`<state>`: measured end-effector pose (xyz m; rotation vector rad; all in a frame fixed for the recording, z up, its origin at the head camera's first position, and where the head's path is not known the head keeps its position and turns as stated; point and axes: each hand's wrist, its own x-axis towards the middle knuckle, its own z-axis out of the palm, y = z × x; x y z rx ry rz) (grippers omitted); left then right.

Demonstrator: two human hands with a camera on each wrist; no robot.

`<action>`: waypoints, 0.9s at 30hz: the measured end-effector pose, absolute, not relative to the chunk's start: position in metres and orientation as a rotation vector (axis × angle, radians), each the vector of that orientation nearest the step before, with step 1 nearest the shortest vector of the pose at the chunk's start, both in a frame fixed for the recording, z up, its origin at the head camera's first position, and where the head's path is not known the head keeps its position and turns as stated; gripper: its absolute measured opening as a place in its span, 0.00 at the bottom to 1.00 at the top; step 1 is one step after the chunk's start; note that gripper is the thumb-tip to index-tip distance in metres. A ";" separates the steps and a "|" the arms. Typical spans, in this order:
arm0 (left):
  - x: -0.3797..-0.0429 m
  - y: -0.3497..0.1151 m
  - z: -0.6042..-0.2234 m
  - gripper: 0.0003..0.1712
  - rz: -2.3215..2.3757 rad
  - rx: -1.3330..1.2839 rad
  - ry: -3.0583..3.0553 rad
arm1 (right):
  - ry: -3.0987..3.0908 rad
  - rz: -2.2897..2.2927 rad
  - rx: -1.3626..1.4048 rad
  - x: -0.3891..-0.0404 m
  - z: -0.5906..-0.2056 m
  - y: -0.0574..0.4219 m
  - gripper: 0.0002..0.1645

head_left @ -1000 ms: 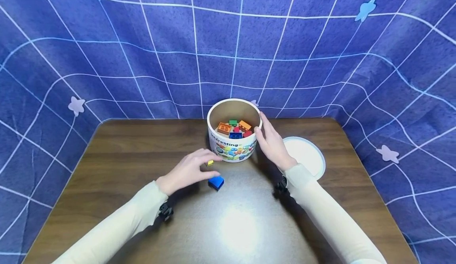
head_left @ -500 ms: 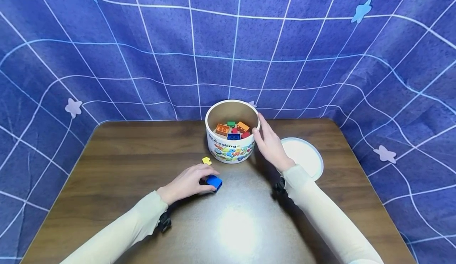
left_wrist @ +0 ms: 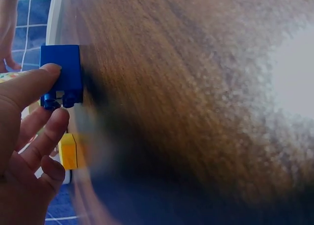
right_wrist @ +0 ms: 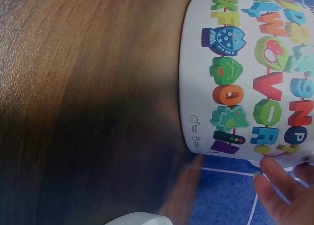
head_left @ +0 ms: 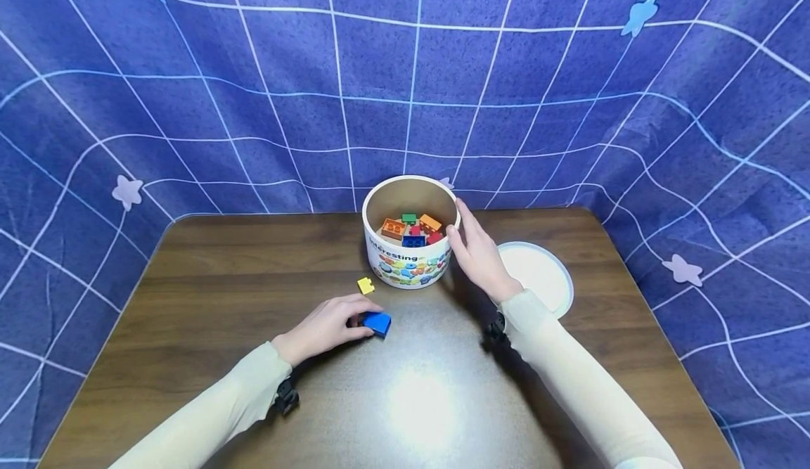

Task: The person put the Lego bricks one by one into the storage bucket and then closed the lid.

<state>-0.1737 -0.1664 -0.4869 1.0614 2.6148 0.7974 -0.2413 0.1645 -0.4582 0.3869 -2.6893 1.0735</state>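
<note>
My left hand (head_left: 328,325) pinches a blue toy brick (head_left: 377,323) just above or on the table. In the left wrist view the thumb lies across the blue brick's (left_wrist: 68,68) flat side, with studs at its lower end. A small yellow brick (head_left: 365,285) lies beyond that hand, near the tub. My right hand (head_left: 484,258) rests against the right side of a white round tub (head_left: 408,266), its fingers extended along the outside near the rim. Inside the tub sit several bricks, among them an orange brick (head_left: 393,228) and a dark blue brick (head_left: 414,242).
A white round lid (head_left: 538,275) lies on the wooden table (head_left: 240,265), right of the tub and partly behind the right forearm. A blue curtain (head_left: 405,103) with grid lines hangs behind and along both sides.
My left hand has moved from above the two loose bricks down to the blue one, now pinched and shifted slightly left. The right hand has stayed at the tub.
</note>
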 end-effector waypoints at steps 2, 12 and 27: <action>-0.173 -0.166 -0.486 0.24 0.790 1.045 2.622 | -2.694 1.069 0.386 -0.241 -0.458 0.164 0.43; -0.167 -0.164 -0.463 0.24 0.909 1.048 2.657 | -2.701 1.091 0.372 -0.239 -0.456 0.164 0.42; -0.187 -0.150 -0.397 0.24 0.993 1.293 2.770 | -2.683 1.083 0.394 -0.240 -0.457 0.164 0.44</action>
